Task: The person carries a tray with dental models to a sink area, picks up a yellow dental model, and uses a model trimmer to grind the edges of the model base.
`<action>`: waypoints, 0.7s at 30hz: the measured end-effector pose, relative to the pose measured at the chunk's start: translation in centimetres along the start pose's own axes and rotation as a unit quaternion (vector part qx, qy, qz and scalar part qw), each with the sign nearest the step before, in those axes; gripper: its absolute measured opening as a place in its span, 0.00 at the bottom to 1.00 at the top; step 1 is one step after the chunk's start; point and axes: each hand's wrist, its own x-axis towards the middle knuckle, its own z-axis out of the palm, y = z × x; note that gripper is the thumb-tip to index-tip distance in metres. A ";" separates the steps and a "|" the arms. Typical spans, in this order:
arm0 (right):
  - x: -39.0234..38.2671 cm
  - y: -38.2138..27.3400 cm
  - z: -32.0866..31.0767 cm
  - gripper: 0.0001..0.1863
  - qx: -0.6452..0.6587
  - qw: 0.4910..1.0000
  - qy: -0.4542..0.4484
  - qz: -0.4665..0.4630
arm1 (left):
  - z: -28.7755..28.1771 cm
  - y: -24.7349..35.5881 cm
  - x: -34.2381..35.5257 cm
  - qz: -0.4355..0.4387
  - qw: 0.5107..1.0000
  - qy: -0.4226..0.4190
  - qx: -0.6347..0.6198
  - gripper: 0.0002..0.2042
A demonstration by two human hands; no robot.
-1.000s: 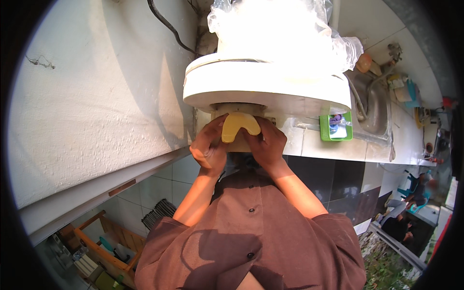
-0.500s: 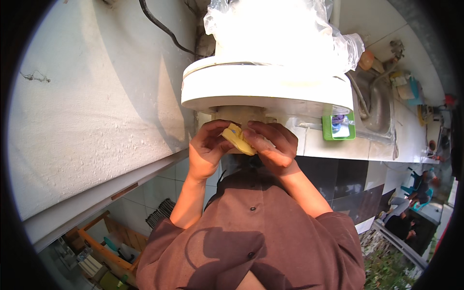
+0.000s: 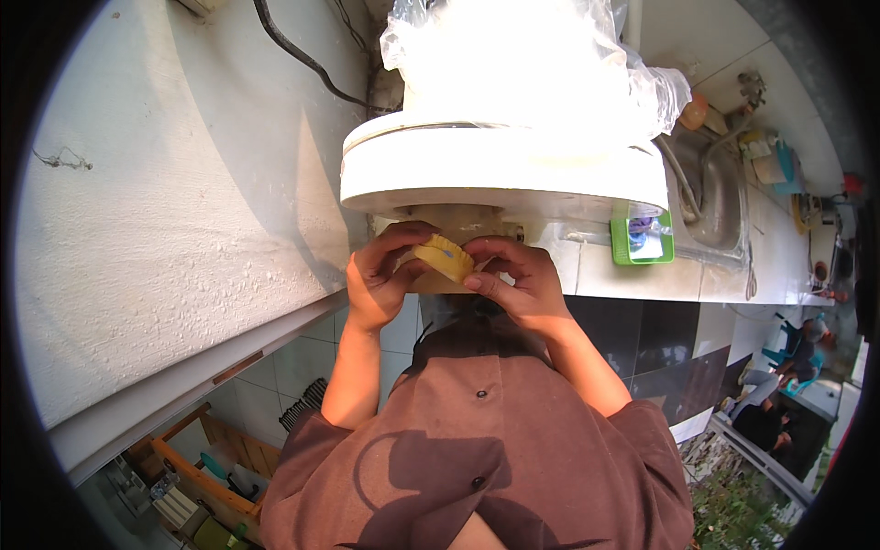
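Between my two hands, in front of my chest, is a small yellow piece (image 3: 445,259) with a ridged, scalloped edge and a small bluish mark; its exact kind I cannot make out. My left hand (image 3: 378,275) has the left end of it between thumb and fingers. On the other end, my right hand (image 3: 521,284) is closed with thumb and fingertips. Both hands are just below the rim of a large white round body (image 3: 504,163), whose top is washed out by sunlight. Clear plastic wrap (image 3: 658,99) hangs on that body's right side.
A green basket (image 3: 629,252) stands on the tiled counter to the right, beside a metal sink (image 3: 720,202) with a hose. A white wall (image 3: 183,229) rises on the left, a black cable (image 3: 302,48) above it. People (image 3: 765,417) sit at far right.
The yellow piece has been turned so its ridged edge shows along the top. My right fingers have shifted off its face to its right end; both hands have moved slightly left.
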 end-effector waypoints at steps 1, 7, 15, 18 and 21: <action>0.1 0.3 -0.2 0.18 0.035 0.999 -0.027 0.027 | -0.2 0.1 0.0 -0.021 1.000 -0.020 0.004 0.21; 0.9 1.5 0.3 0.16 0.114 0.990 0.000 0.079 | 0.4 0.4 0.9 -0.078 0.997 -0.004 0.013 0.25; 1.0 1.7 2.6 0.09 0.009 0.998 0.067 -0.011 | 0.9 0.5 0.0 -0.141 0.981 -0.041 -0.126 0.36; 0.7 1.2 2.2 0.08 -0.068 0.996 0.047 -0.041 | 0.8 0.7 0.2 -0.126 0.982 -0.050 -0.132 0.35; 0.3 3.0 1.3 0.14 -0.016 0.996 0.082 -0.034 | 0.5 0.6 0.0 -0.097 0.982 -0.064 -0.149 0.33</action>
